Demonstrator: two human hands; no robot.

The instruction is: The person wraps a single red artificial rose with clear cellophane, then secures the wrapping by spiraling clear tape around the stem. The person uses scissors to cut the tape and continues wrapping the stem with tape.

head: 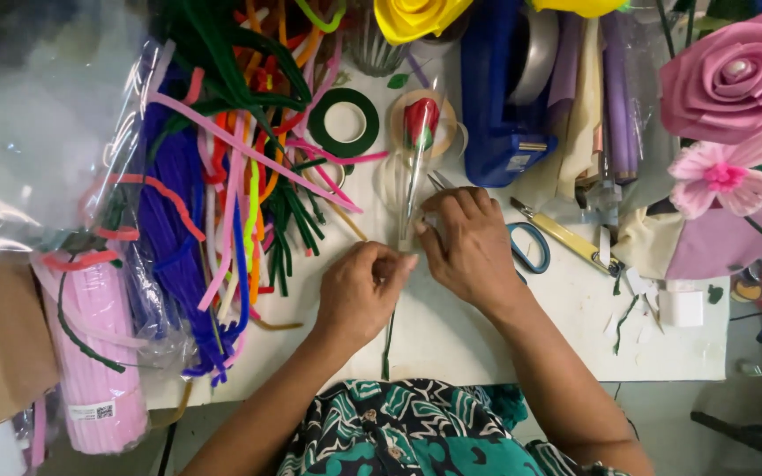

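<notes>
- Left hand [362,291] pinches the rose's [422,119] stem; right hand [467,245] grips its clear wrap [410,189].
- Rose lies near-to-far on the bench [451,339], bloom pointing far.

A small red rosebud [422,119] with green sepals sits wrapped in a clear cellophane cone [412,176] (narrow end toward the person), lying lengthwise on the white desk [487,339], its thin green stem [388,344] trailing below.
</notes>
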